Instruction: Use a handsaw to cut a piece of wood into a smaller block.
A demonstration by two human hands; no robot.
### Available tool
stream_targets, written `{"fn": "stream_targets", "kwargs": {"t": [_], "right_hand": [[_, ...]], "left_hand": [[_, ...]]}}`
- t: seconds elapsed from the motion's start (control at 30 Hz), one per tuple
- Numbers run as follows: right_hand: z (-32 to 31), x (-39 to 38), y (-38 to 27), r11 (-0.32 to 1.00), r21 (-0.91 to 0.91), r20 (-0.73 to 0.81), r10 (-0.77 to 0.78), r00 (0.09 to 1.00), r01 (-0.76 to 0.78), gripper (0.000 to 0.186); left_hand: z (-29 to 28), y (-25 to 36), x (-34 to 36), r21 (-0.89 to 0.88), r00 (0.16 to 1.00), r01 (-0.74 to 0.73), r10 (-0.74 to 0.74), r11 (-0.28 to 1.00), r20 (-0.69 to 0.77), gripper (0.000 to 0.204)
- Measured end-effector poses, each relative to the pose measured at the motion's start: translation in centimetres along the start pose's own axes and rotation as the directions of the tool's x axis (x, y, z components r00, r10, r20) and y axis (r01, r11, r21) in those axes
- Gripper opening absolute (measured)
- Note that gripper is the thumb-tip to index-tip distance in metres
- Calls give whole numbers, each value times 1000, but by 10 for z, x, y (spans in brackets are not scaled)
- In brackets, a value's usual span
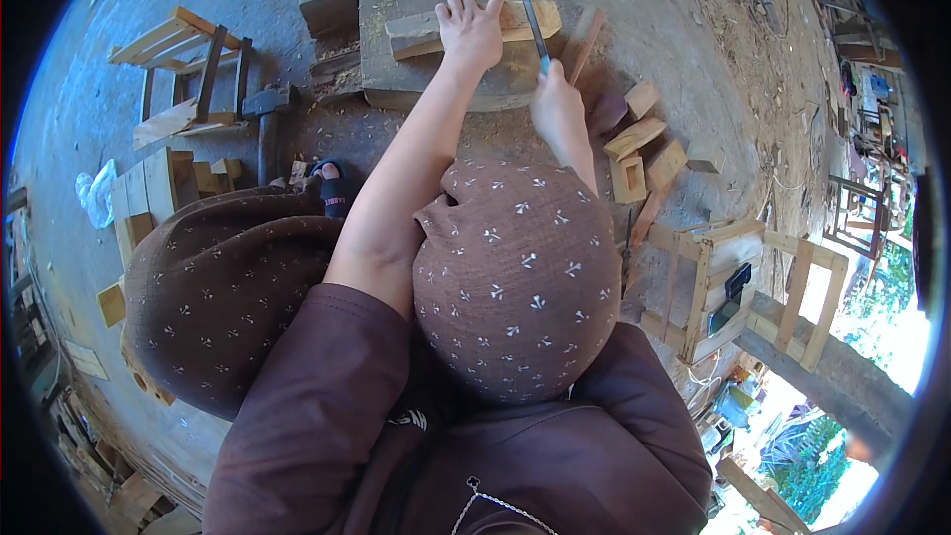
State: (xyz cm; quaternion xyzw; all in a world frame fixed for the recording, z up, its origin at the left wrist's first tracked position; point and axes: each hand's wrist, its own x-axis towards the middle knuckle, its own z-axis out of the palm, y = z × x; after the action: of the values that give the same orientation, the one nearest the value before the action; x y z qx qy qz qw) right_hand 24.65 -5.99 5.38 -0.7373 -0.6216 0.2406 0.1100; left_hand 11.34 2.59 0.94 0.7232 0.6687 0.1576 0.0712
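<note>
Ahead of my knees, a pale wooden block [420, 35] lies crosswise on a broad, worn wooden work block [396, 79]. My left hand [471, 35] presses down on the middle of the pale block, its fingers bent over the top toward the far edge. In my right hand [556, 99] is a long, narrow, dark-bladed tool [528, 10] with a bluish handle. Its blade points up and away, beside the right end of the pale block. From this angle I cannot make out its exact kind, nor whether it touches the wood.
Several wood offcuts [634, 144] lie to the right, near a wooden frame [698, 297] with a phone on it. At left stand a small slatted wooden frame [183, 50], a hammer [269, 124] and stacked wood pieces [149, 188]. A clear plastic bag [97, 193] lies on the concrete floor.
</note>
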Motion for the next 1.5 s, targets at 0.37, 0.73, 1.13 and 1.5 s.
{"fn": "stream_targets", "kwargs": {"t": [0.37, 0.73, 1.13, 1.5], "right_hand": [[-4, 11, -11, 999, -42, -26, 10, 1000, -11, 23], [-3, -48, 4, 990, -52, -14, 131, 991, -132, 22], [-5, 34, -21, 999, -48, -49, -5, 999, 3, 26], [-9, -59, 12, 996, -39, 26, 80, 996, -79, 27]], "left_hand": [[0, 2, 7, -37, 1000, 2, -3, 999, -11, 46], [-1, 3, 1, -21, 996, 44, -42, 999, 73, 52], [-2, -1, 12, 52, 997, -18, 14, 999, 74, 60], [-15, 3, 7, 54, 979, 35, -45, 998, 199, 60]]}}
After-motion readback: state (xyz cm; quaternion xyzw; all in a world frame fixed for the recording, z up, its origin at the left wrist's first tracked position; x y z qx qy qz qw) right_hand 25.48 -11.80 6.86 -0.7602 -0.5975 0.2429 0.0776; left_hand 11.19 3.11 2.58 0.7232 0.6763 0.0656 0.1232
